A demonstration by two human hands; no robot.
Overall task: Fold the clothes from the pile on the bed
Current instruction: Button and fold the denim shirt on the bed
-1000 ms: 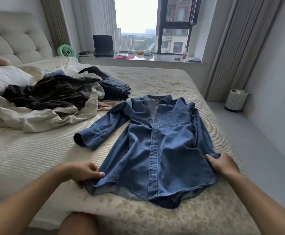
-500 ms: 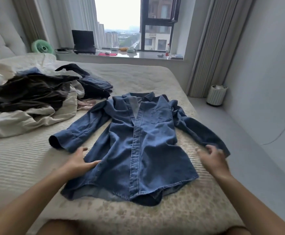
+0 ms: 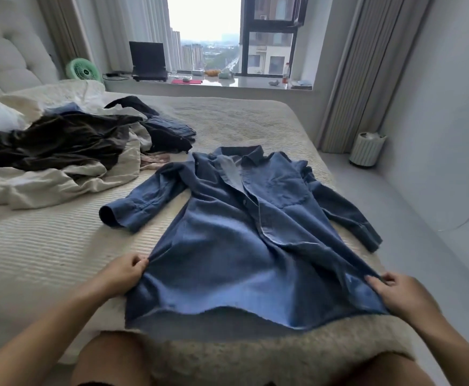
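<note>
A blue denim shirt (image 3: 236, 240) lies face up on the bed (image 3: 46, 246), collar away from me, both sleeves spread out to the sides. My left hand (image 3: 124, 274) pinches the shirt's left side seam near the hem. My right hand (image 3: 397, 296) pinches the right side near the hem. The hem is lifted off the bed and pulled taut between the two hands. The pile of clothes (image 3: 60, 151) sits at the left of the bed, with dark, beige and white garments heaped together.
A padded headboard (image 3: 7, 57) stands at the far left. A green fan (image 3: 82, 69), a laptop (image 3: 147, 62) and small items sit on the window ledge. A white ribbed bin (image 3: 367, 149) stands on the floor right of the bed, by the curtain.
Both hands moved from resting by the shirt's sides to pinching its lower edges. The hem has come up off the bed and toward me. The right sleeve now lies spread outward.
</note>
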